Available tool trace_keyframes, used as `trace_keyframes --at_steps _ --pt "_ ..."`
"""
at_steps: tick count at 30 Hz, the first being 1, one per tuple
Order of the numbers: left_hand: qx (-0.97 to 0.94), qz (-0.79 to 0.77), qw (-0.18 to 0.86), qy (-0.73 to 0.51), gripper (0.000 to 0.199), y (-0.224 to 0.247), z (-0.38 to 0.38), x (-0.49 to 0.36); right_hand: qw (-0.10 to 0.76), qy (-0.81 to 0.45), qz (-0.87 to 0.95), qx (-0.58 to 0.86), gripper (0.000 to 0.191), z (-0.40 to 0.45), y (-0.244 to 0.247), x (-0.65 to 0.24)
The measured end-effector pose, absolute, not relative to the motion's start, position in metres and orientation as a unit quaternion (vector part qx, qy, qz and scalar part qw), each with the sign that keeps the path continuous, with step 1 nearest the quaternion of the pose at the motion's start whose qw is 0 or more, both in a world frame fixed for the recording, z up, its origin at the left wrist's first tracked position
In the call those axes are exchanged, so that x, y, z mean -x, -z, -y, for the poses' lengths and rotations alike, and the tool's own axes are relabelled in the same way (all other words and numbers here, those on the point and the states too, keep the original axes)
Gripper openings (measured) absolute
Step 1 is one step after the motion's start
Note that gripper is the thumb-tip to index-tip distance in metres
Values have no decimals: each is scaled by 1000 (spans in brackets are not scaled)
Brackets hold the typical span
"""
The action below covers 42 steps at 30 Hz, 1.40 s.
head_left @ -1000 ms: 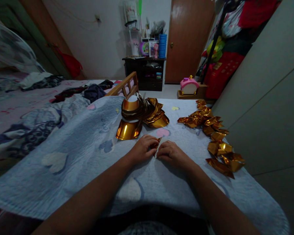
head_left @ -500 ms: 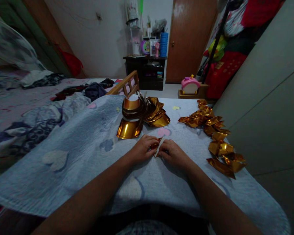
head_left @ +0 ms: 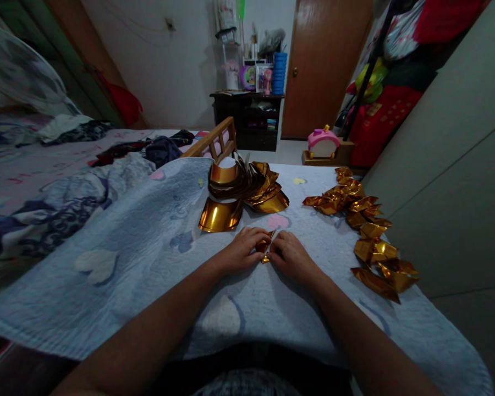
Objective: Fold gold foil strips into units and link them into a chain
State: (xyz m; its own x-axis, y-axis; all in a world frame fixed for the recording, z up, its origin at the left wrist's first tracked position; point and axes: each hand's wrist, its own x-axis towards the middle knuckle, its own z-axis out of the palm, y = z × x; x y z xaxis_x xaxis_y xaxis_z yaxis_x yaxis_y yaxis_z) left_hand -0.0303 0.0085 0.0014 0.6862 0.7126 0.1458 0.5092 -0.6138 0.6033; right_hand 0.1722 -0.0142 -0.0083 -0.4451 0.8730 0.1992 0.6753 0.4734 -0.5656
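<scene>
Between my hands, on the blue cloth, is a small piece of gold foil paper [head_left: 266,258], partly folded. My left hand [head_left: 246,248] pinches its left side with thumb and fingers. From the right, my right hand [head_left: 289,254] has its fingers closed on the other edge. My fingers cover much of the piece. Beyond my left hand lies a stack of gold foil sheets [head_left: 220,216], curved and fanned out. To the right, several folded gold foil pieces [head_left: 375,250] form a long heap.
A light blue cloth with heart shapes [head_left: 148,264] covers the table. To the left is a bed with crumpled clothes [head_left: 78,192]. A wooden rail [head_left: 214,140] stands behind the stack. A dark cabinet [head_left: 247,121], a door [head_left: 313,71] and a pink toy [head_left: 324,142] are farther back.
My right fingers have moved over the foil paper's edge, and the pale strip that showed between my hands is now mostly covered. The camera view has shifted slightly.
</scene>
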Motion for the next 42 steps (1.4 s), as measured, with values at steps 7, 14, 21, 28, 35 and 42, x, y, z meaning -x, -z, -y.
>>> trace_keyframes --at_steps 7,14,21,28,35,42 --pt "-873 -352 274 -198 33 -4 -8 30 231 -202 828 470 6 13 9 -172" --pt "-874 -353 262 -205 28 -4 -7 27 227 -200 827 473 10 14 10 -172" --pt "-873 -343 276 -208 20 -6 -5 27 220 -193 831 473 9 14 8 -171" --pt "-835 -379 329 -227 19 -7 -4 29 207 -186 829 486 9 14 7 -170" --pt "-853 -360 316 -207 5 -11 -2 28 204 -184 827 491 9 15 6 -169" --pt "-861 -353 304 -202 3 -8 -2 29 197 -173 829 493 7 14 9 -170"
